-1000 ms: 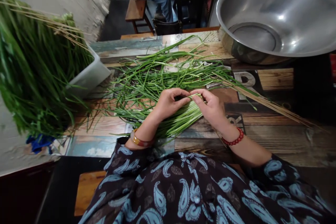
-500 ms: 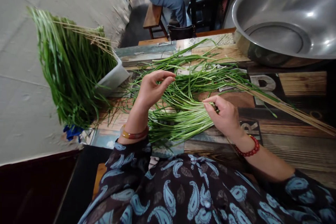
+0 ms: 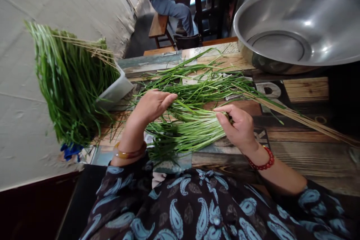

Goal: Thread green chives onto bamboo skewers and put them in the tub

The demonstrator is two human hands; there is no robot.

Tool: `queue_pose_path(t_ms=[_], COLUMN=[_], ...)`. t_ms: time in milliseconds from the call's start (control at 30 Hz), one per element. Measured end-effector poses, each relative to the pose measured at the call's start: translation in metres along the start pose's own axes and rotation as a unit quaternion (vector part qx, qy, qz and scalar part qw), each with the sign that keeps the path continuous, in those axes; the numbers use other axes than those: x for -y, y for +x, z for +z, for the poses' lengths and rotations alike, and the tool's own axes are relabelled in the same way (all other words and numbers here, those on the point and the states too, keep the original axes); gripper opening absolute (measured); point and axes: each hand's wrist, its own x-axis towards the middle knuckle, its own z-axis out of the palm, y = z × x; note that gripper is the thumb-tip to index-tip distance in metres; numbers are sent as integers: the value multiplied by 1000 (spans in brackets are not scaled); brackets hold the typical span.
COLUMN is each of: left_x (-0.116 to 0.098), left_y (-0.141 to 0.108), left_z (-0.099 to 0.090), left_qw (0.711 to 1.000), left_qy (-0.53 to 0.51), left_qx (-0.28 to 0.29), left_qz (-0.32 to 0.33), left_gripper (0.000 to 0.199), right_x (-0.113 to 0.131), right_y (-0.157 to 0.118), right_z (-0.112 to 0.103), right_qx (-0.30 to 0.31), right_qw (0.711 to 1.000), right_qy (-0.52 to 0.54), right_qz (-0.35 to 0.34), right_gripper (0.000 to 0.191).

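My right hand [image 3: 236,125] is closed around the pale stem ends of a bunch of garlic chives [image 3: 197,131]. The bunch's green leaves fan out leftward over the table. Above the leaf side, my left hand [image 3: 153,108] is bent at the wrist, with thumb and fingers drawn together close to some leaves. Whatever those fingertips pinch, if anything, is too fine to make out. Behind the bunch lies a loose heap of garlic chives [image 3: 191,92] across the tabletop.
At left, a white plastic tub [image 3: 114,89] holds a thick pile of chives [image 3: 75,86] beside the wall. A large steel basin [image 3: 281,45] stands back right. Thin straw-coloured strips [image 3: 303,120] lie at right. A seated person [image 3: 171,5] is beyond the table.
My left hand has moved down and left, its fingers now lower over the leaves. My right hand keeps its hold on the bunch. The camera view has shifted slightly.
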Motion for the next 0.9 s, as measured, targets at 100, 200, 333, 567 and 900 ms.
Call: queue_pose_path(t_ms=[100,200,333,567,900], left_x=[7,-5,-32,-57,-52], left_y=[-1,11,42,99,136], left_z=[-13,-12,9,50,77], left_qw=[991,987,995,997,1000], left_qy=[128,144,29,6,6], left_qx=[-7,-66,-64,-22,-14], left_qz=[-37,-27,75,77,-10], left_gripper=[51,37,28,24,16], right_x=[-5,-10,-14,-14,-14], right_y=[0,0,0,2,4], right_z=[6,12,14,13,12], right_qx=[20,24,20,25,37], right_qw=[1000,1000,999,999,998], right_qy=[-2,-5,-7,-19,-32], right_qz=[7,14,34,36,50], right_gripper=[14,13,14,14,15])
